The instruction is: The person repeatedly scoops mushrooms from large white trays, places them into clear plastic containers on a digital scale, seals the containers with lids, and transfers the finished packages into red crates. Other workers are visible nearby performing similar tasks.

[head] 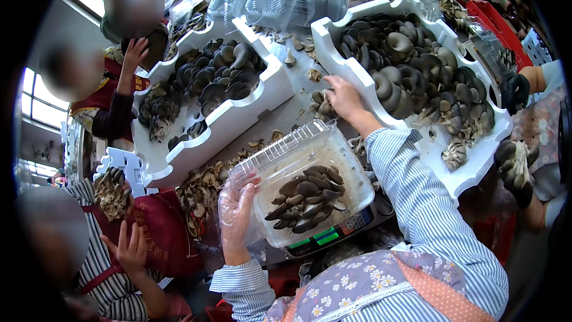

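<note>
My left hand (237,208) is at the left side of a clear plastic container (286,145), fingers closed on its edge, with clear plastic over part of the hand. The container lies over a pale tray on a digital scale (328,236). A clump of grey-brown oyster mushrooms (308,197) rests in the middle, caps overlapping. My right hand (348,100) reaches past it to a small mushroom cluster (321,106) on the table. Its thumb and fingers are at the cluster; whether they grip it is partly hidden.
White foam crates (210,143) (339,49) of oyster mushrooms flank the table (286,76). Clear containers (286,2) are stacked behind. Mushroom trimmings (203,188) lie left of the scale. Several people work around; one at left holds a clump (111,194), gloved hands (514,167) at right hold another.
</note>
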Available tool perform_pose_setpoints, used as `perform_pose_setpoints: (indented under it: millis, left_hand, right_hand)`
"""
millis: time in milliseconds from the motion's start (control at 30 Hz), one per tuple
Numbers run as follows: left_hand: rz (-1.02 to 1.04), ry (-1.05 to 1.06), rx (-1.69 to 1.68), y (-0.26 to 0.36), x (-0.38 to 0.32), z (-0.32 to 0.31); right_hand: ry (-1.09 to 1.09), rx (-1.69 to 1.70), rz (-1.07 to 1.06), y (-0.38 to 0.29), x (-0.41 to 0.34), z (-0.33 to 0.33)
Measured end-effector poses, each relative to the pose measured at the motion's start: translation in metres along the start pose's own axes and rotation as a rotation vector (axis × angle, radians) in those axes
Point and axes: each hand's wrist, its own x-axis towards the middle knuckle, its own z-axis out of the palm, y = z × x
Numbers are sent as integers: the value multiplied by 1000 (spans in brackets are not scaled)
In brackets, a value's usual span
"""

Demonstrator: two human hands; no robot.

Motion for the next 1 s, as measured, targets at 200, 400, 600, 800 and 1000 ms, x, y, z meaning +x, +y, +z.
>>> perform_pose_setpoints:
  millis: [200, 400, 600, 800, 1000]
  left_hand:
    - [87, 86, 59, -14, -9, -11]
    - [314, 136, 553, 1, -20, 4]
    - [384, 137, 833, -6, -48, -23]
    - [71, 362, 934, -25, 12, -103]
    - [-486, 103, 1062, -53, 80, -118]
  right_hand:
    - [-146, 305, 267, -74, 18, -60]
    - [-578, 505, 214, -135, -26, -137]
    - [-669, 492, 142, -148, -65, -130]
    - [-625, 588, 454, -136, -58, -117]
    - [-593, 643, 451, -134, -52, -101]
